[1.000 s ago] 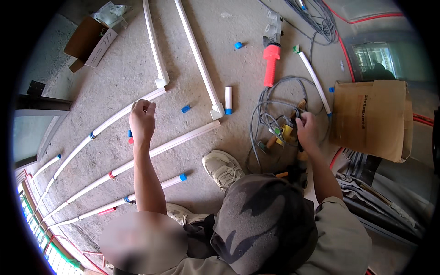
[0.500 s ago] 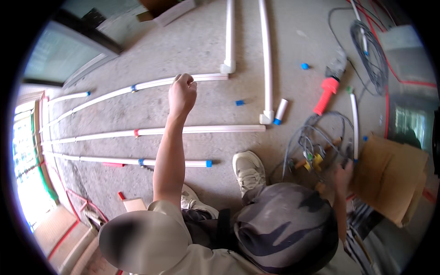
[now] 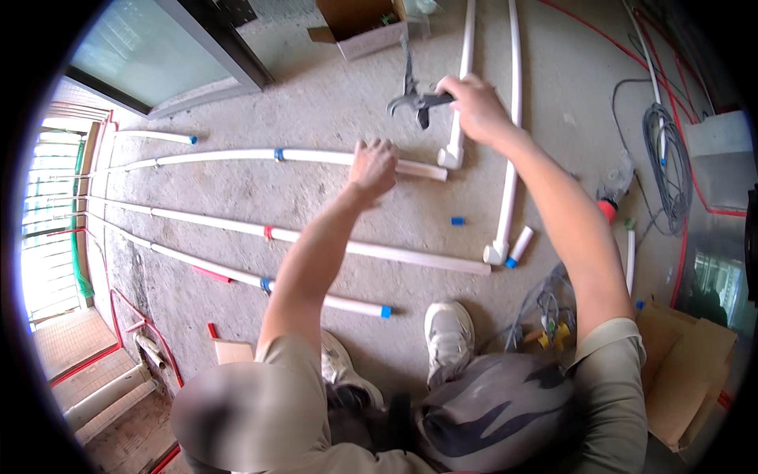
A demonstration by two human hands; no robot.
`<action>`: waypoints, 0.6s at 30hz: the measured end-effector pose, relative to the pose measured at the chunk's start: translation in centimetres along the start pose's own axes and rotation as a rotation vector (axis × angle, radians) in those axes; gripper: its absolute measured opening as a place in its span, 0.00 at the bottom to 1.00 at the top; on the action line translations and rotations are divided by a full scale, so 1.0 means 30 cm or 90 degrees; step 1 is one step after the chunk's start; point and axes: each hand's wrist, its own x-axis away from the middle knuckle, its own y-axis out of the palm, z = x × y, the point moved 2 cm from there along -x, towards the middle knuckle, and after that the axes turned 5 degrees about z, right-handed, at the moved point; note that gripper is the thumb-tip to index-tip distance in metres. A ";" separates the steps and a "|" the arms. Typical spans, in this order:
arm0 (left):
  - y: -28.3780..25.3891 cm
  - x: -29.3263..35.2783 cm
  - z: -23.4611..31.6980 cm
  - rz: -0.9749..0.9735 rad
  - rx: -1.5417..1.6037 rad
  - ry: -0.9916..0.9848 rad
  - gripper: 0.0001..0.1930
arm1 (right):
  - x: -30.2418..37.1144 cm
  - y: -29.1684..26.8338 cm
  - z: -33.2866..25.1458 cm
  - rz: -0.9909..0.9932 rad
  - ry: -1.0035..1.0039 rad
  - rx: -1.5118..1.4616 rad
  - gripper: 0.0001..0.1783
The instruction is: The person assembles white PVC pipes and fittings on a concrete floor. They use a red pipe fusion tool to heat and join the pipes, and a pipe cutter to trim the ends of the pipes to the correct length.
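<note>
My left hand (image 3: pixel 373 167) is closed round a long white pipe (image 3: pixel 320 156) close to its free right end. Raised beyond that end, my right hand (image 3: pixel 479 110) grips one handle of a dark pipe cutter (image 3: pixel 410 101). The cutter's other handle sticks out upward and its jaws stand apart, clear of the pipe. Just past the pipe's end, a white elbow fitting (image 3: pixel 451 157) sits on the end of another pipe (image 3: pixel 467 47). A blue coupling (image 3: pixel 279 154) is on the held pipe, left of my left hand.
More white pipes (image 3: pixel 379 252) run across the concrete floor. A short pipe piece (image 3: pixel 519 246) and a blue fitting (image 3: pixel 458 221) lie loose. At right are a red-handled tool (image 3: pixel 607 209), coiled cable (image 3: pixel 665 166) and a cardboard box (image 3: pixel 687 371). Another open box (image 3: pixel 371 38) stands at the back.
My right hand has come up from beside the cardboard box at right, now with the pipe cutter in it. My left hand stays on the pipe. The view has shifted.
</note>
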 end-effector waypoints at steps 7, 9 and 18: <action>0.021 -0.012 -0.102 0.185 0.081 -0.015 0.06 | -0.211 0.452 0.052 -0.210 -0.149 0.006 0.18; 0.039 -0.040 -0.121 0.212 0.090 0.000 0.06 | -0.233 0.513 0.102 -0.260 -0.189 -0.032 0.19; 0.053 -0.054 -0.124 0.243 0.143 -0.016 0.14 | -0.172 0.505 0.116 -0.029 -0.118 -0.198 0.19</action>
